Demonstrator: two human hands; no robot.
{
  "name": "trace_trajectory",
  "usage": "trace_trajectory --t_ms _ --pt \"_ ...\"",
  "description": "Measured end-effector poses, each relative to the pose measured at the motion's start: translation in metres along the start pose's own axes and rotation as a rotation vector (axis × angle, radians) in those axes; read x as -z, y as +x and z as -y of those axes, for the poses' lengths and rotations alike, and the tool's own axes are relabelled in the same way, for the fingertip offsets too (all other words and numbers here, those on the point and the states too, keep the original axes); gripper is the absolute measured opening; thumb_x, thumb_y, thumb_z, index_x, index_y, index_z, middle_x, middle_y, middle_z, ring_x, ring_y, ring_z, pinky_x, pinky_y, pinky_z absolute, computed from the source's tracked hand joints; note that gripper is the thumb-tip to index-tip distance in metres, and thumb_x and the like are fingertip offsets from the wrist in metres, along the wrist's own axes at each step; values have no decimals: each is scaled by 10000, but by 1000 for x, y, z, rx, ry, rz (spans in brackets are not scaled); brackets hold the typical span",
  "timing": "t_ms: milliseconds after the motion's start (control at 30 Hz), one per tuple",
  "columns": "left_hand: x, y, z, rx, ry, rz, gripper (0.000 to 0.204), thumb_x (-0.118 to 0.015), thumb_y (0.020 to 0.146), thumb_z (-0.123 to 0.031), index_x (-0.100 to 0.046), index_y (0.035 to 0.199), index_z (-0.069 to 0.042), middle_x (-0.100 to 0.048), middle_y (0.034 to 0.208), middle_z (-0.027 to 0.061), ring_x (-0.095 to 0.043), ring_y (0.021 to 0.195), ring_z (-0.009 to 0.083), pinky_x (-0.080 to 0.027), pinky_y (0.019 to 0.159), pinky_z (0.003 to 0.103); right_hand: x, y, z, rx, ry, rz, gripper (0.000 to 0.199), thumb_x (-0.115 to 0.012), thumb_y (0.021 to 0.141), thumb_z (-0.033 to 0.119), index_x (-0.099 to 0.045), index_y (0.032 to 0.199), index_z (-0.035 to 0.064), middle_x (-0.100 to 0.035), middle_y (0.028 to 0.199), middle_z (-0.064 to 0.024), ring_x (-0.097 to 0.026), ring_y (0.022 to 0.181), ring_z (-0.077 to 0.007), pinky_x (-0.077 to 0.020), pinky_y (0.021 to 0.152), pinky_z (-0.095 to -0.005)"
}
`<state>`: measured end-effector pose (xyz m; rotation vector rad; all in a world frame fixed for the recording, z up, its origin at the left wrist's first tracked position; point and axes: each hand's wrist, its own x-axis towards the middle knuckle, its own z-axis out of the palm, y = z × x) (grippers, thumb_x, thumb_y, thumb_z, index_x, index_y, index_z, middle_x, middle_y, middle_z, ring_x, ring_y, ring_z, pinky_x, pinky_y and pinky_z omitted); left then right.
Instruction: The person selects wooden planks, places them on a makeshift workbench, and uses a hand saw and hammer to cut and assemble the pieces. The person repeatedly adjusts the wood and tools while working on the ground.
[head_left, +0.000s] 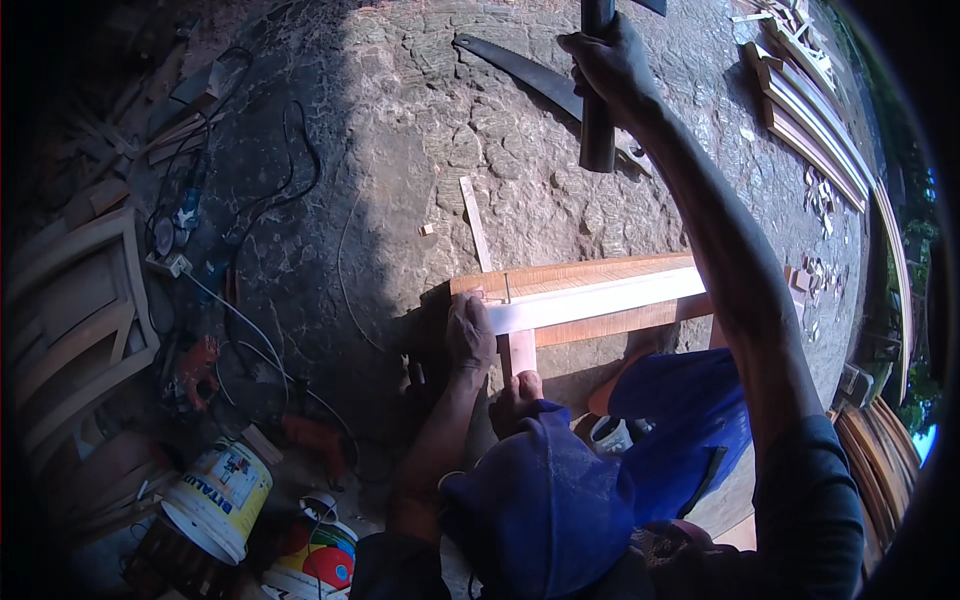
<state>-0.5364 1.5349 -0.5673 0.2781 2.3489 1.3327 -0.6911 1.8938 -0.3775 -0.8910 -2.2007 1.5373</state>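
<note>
My right hand (pixel 620 65) is raised at the upper right, closed around the thick dark handle of a hammer (pixel 598 140); its head is partly cut off by the frame's top edge. Below, my left hand (pixel 472 330) grips the left end of a pale wooden strip (pixel 600 301), its fingertips partly hidden. Beneath the strip lies a wider orange-brown board (pixel 590 328). A thin nail-like piece (pixel 508 288) stands near my left fingers. A short wooden crosspiece (pixel 521 352) runs toward me, with my bare foot (pixel 526 384) against its near end.
A handsaw (pixel 520 72) lies on the rough ground beyond, near a thin wood strip (pixel 474 222). Corded power tools (pixel 197 370), a wooden frame (pixel 140 300) and buckets (pixel 225 500) crowd the left. Stacked lumber (pixel 810 125) and wood offcuts (pixel 822 205) lie at right.
</note>
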Motion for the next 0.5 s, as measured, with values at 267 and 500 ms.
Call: trace_trajectory --t_ms 267,500 --pt "2 0 11 58 18 48 450 -333 1101 -379 -626 1096 -38 -690 1064 213 -654 1051 413 -514 890 490 38 -80 1 83 -1076 1120 401 -724 791 65 -587 1167 41 -704 1012 -199 -692 1009 -376 -522 841 -509" --pt "-2 -1 15 -1 -42 13 457 -361 1097 -412 -630 1126 -43 -699 1131 212 -659 1076 386 -509 944 474 33 55 27 -195 119 -98 329 -685 984 345 -581 1194 115 -509 678 -3 -487 575 -139 -448 520 -326"
